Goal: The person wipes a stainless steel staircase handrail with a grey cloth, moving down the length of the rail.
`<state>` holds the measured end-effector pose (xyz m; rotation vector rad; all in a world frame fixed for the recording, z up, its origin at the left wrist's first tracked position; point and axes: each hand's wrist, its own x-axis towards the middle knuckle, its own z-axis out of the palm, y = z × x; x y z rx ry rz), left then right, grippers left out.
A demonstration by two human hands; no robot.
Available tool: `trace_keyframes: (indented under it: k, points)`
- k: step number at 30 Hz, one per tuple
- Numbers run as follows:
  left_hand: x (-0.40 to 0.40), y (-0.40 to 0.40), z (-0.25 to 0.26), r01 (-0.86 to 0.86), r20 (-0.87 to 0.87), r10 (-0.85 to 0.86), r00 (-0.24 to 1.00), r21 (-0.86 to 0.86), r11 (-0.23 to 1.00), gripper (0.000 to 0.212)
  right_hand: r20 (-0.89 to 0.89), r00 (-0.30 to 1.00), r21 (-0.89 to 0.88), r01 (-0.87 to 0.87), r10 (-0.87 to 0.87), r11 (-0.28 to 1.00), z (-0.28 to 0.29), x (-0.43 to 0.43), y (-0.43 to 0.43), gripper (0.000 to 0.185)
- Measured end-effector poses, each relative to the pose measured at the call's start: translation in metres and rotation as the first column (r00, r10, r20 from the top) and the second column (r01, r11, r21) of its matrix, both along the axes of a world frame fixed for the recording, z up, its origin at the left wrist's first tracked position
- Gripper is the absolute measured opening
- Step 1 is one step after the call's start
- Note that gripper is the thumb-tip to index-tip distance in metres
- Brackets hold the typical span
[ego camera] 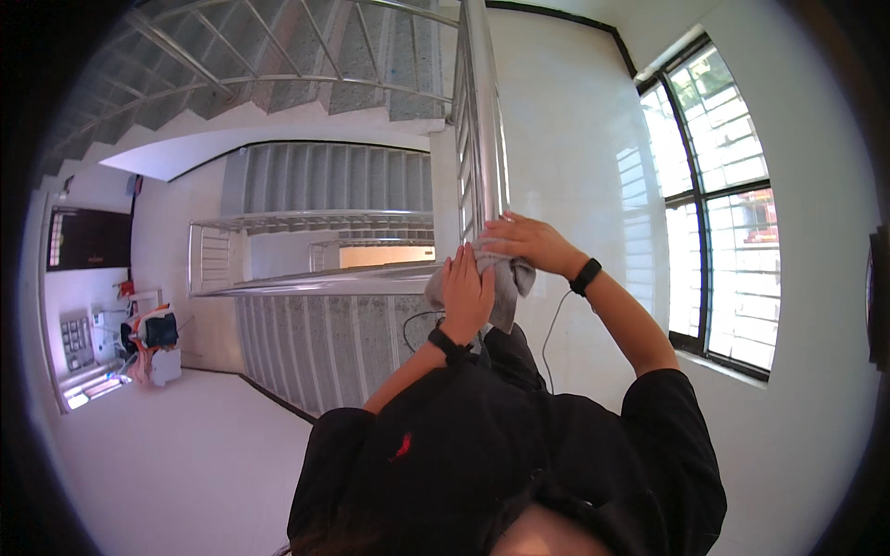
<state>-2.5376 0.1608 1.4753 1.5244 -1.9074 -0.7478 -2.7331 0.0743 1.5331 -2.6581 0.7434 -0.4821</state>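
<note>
A crumpled grey cloth [507,292] lies over the corner of a shiny metal stair handrail [481,139], right before me. My left hand [468,288] rests on the cloth's left part with its fingers pointing up the picture. From the right, my right hand [532,243] reaches across, its palm side down and its fingers over the cloth's top edge and the rail. The undersides of both hands are hidden, so how firmly they grip the cloth does not show. Black bands circle both wrists, and a thin cable hangs near each one.
Left of the handrail the stairwell drops past lower flights of grey steps [334,177] and another metal railing [313,221]. More steps with a railing run along the top left. A barred window [723,201] is in the right wall. Several objects stand by a doorway at the far left.
</note>
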Motion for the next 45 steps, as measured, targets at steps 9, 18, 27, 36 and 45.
trace_keyframes:
  k: [9,18,27,36,45]
  points:
    - [-0.028,-0.049,0.029,-0.138,0.006,0.142,0.99,0.297,0.945,0.077,0.069,0.989,-0.085,-0.122,0.128,0.989,-0.027,-0.014,-0.084,0.054]
    - [-0.025,0.017,0.039,-0.339,0.214,0.308,0.927,0.127,0.932,0.066,0.447,0.893,0.254,-0.067,-0.056,0.965,-0.042,0.013,-0.001,0.057]
    - [-0.071,0.121,-0.035,-0.613,-0.178,0.722,0.669,0.419,0.67,0.042,0.424,0.901,0.047,-0.121,0.09,0.992,-0.041,0.021,0.078,0.046]
    - [-0.062,0.117,-0.003,-0.675,-0.172,0.708,0.685,0.218,0.705,0.054,0.143,0.945,-0.268,-0.251,0.296,0.93,-0.039,-0.014,0.058,0.049]
    - [0.009,0.114,0.004,-0.402,-0.051,0.431,0.901,0.277,0.873,0.045,-0.151,0.967,0.175,0.229,-0.204,0.958,-0.029,-0.021,0.056,0.061]
